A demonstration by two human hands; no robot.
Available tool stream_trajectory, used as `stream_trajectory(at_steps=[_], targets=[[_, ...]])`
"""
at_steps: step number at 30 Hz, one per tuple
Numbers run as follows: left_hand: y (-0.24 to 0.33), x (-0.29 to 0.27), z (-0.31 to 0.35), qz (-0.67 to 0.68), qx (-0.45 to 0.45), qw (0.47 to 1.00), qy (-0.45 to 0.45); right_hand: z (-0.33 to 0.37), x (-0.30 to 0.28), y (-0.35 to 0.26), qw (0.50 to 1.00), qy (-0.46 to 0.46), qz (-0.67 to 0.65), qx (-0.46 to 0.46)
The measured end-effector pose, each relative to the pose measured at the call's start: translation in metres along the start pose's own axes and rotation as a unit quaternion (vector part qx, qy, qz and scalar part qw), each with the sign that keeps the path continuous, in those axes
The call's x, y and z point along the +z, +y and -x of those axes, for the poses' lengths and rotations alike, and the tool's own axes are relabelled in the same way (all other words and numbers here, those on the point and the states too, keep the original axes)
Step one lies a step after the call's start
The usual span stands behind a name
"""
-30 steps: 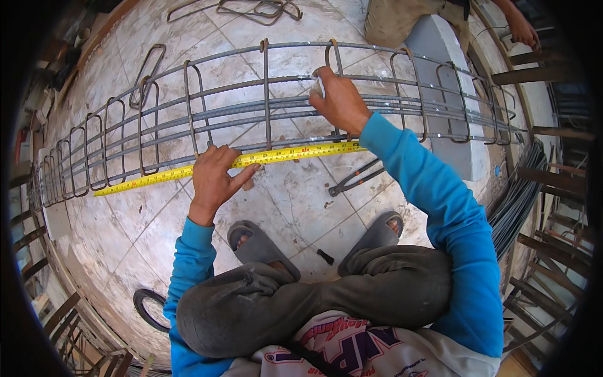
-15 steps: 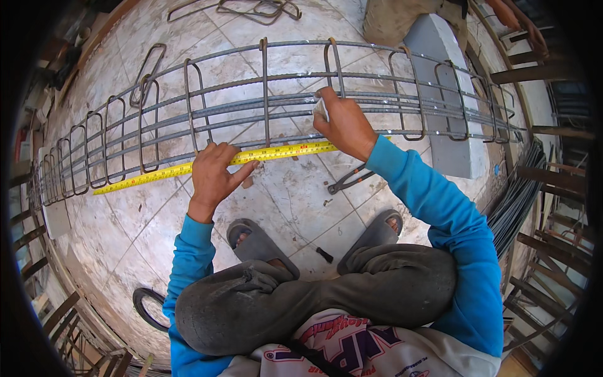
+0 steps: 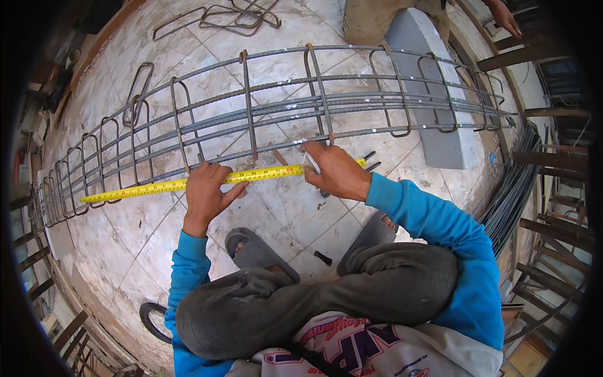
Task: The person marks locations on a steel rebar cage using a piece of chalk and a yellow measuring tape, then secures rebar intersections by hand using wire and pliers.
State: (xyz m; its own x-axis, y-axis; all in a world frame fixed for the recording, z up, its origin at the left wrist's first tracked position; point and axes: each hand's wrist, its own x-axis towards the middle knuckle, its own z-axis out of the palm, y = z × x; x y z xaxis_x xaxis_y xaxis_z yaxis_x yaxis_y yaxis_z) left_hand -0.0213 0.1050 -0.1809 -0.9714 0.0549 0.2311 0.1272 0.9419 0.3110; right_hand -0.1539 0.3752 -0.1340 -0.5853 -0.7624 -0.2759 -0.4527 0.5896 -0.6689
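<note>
A long cage of steel rebar (image 3: 282, 103) with rectangular stirrups (image 3: 248, 94) lies across in front of me. White marks dot several of its bars. Along its near side runs the yellow blade of a tape measure (image 3: 147, 188). My left hand (image 3: 207, 195) grips this blade near its middle, fingertips at the nearest bar and thumb out to the right. Pinched in my right hand (image 3: 338, 171) is a white piece that looks like chalk (image 3: 309, 163), over the tape near the lowest bar. Pincers (image 3: 372, 162) lie partly hidden behind that hand.
A grey-white block (image 3: 433, 94) supports the cage at the right, with another person's leg (image 3: 370, 22) behind it. Loose stirrups (image 3: 229, 19) lie on the far floor tiles. Rods (image 3: 512, 195) are bundled at the right. A dark ring (image 3: 154, 320) sits lower left.
My right hand has come down toward me from the middle bars to the nearest bar and tape. My left hand still holds the tape blade. The view has shifted slightly.
</note>
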Motion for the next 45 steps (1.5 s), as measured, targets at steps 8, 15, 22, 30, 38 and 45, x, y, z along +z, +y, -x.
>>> stream_trajectory(at_steps=[8,15,22,30,38,45], targets=[[0.002,0.038,0.083,0.034,-0.010,0.994,-0.102,0.055,0.023,0.083,0.963,-0.141,-0.229,0.011],[-0.004,0.066,0.148,0.031,-0.075,0.988,-0.134,0.095,0.076,0.171,0.982,-0.171,-0.035,0.067],[-0.027,0.065,0.166,0.016,-0.113,0.980,-0.163,0.111,0.093,0.187,0.971,-0.234,0.042,0.038],[-0.029,0.067,0.154,-0.050,-0.174,0.979,-0.093,0.112,0.106,0.167,0.988,0.067,0.122,-0.065],[0.009,0.049,0.099,0.291,-0.238,0.862,-0.341,0.128,0.187,0.125,0.957,-0.235,0.001,-0.171],[0.004,0.020,0.014,0.181,-0.075,0.797,-0.571,0.129,0.216,0.132,0.954,-0.256,-0.030,-0.151]])
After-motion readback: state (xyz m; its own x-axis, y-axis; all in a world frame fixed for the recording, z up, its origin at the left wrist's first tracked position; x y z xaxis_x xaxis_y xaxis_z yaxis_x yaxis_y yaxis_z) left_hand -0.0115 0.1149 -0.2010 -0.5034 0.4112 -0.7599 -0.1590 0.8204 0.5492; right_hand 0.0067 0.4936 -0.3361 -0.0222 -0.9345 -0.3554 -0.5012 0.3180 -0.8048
